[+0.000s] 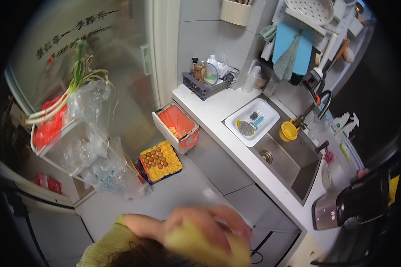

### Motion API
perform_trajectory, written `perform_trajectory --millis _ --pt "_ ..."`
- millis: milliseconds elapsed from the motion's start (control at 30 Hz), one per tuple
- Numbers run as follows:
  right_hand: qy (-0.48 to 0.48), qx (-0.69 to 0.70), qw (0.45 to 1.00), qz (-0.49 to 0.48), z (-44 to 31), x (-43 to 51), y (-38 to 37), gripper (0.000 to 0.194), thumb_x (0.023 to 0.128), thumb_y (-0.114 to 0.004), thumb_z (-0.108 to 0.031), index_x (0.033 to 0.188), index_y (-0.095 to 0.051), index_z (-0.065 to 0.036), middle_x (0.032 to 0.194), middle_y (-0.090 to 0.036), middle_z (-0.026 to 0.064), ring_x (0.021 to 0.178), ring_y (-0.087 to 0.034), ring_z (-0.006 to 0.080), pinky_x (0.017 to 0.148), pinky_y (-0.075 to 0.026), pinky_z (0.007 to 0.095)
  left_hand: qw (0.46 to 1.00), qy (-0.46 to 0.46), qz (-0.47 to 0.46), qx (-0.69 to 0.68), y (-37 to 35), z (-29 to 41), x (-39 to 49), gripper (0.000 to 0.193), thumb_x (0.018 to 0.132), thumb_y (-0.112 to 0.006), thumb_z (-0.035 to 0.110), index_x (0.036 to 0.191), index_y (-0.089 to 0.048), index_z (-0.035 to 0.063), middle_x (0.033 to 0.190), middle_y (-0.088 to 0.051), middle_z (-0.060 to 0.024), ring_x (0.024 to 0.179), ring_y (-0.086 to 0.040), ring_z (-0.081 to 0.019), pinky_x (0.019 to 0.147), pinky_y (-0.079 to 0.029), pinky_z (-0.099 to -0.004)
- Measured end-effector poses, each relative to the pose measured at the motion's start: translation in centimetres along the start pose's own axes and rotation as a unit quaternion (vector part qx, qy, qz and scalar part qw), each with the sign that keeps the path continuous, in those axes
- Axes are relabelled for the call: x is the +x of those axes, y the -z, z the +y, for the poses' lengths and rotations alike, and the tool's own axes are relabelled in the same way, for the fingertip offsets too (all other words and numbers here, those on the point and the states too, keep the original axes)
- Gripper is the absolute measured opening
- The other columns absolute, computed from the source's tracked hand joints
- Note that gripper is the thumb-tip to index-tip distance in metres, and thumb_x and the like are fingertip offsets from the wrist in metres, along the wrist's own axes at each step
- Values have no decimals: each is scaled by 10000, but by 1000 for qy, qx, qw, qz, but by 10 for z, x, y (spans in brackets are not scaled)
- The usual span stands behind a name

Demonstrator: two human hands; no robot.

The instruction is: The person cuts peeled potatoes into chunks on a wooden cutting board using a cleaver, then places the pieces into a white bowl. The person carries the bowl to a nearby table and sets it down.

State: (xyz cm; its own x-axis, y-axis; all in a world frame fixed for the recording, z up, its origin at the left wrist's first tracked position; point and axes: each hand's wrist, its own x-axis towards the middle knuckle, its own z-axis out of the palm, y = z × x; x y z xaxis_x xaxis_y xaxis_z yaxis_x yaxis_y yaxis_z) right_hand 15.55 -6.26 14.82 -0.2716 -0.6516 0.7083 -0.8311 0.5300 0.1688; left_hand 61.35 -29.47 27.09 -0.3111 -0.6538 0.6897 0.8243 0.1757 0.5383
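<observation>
At the bottom of the view my left hand (183,217) reaches in from a yellow-green sleeve (108,242). It is blurred and lies against a smeared yellow thing (187,235) that looks like cloth, possibly my other sleeve. Fingers that seem to be my right hand (232,218) curl close beside it, just above more yellow. Motion blur hides where one hand ends and the other begins, and whether either grips the yellow thing. Dark hair (147,255) covers part of the lower edge. Both hands are over the grey floor (187,192), in front of the cabinets.
Ahead, a bin with a red liner (177,116) has its lid hanging down. Brown eggs (154,157) sit in a yellow tray (172,160) on the floor. Left stands a rack (55,142) with plastic bags and scallions (77,71). A counter with a sink (282,160) runs along the right.
</observation>
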Motion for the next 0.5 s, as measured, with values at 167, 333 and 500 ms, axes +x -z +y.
perform_trajectory --millis 167,333,500 --pt "37 212 976 -44 -115 67 -34 298 825 -554 -119 1088 -571 19 1046 -567 225 1015 -523 361 945 -382 446 908 205 318 -182 -1 -1 -46 260 874 -567 97 1091 -426 116 1231 -397 -193 1238 -369 -450 898 -477 -490" --pt "99 417 895 -126 -172 79 -65 314 790 -585 -86 1083 -560 25 1032 -544 210 986 -514 363 903 -392 447 930 112 341 -74 -12 -16 -71 276 861 -530 3 1101 -432 96 1189 -441 -155 1250 -360 -442 944 -447 -504" --pt "161 532 804 -210 -216 80 -99 312 779 -591 -62 1083 -565 2 996 -535 191 949 -506 355 874 -396 449 947 26 316 53 -36 -18 -92 287 843 -515 -53 1092 -460 79 1138 -465 -143 1252 -348 -460 979 -401 -547"
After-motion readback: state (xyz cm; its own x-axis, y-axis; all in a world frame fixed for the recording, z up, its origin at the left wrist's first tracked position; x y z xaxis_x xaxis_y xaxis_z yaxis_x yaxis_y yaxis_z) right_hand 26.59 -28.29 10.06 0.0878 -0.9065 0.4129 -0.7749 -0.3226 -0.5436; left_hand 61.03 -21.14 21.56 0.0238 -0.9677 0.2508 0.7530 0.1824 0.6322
